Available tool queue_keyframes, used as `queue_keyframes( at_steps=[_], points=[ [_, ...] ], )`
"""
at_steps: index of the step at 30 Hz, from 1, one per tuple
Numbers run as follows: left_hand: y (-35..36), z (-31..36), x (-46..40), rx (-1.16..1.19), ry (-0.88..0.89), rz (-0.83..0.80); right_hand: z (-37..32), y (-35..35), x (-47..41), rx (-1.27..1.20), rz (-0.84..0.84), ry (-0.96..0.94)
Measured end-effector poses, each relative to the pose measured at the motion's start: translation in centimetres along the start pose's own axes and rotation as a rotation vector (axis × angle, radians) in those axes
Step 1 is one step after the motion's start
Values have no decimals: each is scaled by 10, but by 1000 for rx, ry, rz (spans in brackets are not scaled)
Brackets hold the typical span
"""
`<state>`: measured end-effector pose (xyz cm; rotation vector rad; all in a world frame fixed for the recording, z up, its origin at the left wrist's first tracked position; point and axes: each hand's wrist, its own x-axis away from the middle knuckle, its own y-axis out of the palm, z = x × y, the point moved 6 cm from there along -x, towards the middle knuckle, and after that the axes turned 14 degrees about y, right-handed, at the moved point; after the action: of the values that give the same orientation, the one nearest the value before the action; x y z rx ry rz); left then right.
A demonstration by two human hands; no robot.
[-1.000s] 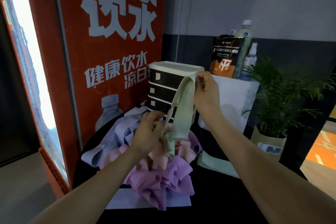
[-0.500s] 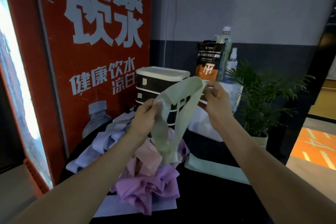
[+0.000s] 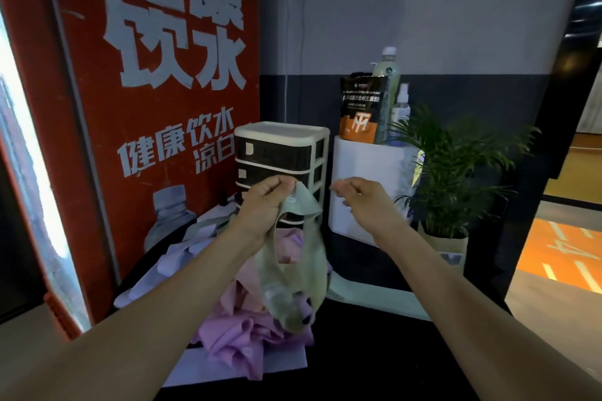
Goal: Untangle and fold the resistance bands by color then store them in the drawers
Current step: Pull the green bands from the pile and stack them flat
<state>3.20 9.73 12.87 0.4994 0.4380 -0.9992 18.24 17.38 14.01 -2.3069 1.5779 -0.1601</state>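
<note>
My left hand [image 3: 265, 208] pinches the top of a pale green resistance band [image 3: 301, 267], which hangs in a blurred loop above the pile. Below it lies a tangled pile of bands [image 3: 237, 332], purple, pink and lavender, on a black table [image 3: 374, 352]. My right hand [image 3: 361, 197] is beside the band with fingers loosely curled, holding nothing. A small drawer unit [image 3: 281, 153] with a cream frame and dark drawers stands behind the hands, all drawers closed. A folded pale green band [image 3: 374, 299] lies on the table to the right.
A red vending machine [image 3: 146, 107] stands close on the left. A white box [image 3: 374, 179] right of the drawers carries a pouch and bottles [image 3: 387, 88]. A potted plant [image 3: 446, 172] stands at the right. White paper [image 3: 283, 365] lies under the pile.
My right hand has let go of the green band and drawn off to the right. The band now hangs from my left hand alone, swinging lower over the pile.
</note>
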Motion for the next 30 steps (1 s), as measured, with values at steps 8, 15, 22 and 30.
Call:
queue_keyframes(
  at_steps=[8, 15, 22, 30],
  points=[
    [31, 4, 10, -169, 62, -249, 1, 3, 4, -187, -36, -73],
    [27, -24, 24, -628, -30, -544, 9, -47, -2, -390, 200, -24],
    [-26, -43, 15, -905, 33, -365, 41, -92, -10, -460, 414, 49],
    [-31, -62, 30, 53, -452, 43, 85, -94, -15, -461, 452, 155]
  ],
)
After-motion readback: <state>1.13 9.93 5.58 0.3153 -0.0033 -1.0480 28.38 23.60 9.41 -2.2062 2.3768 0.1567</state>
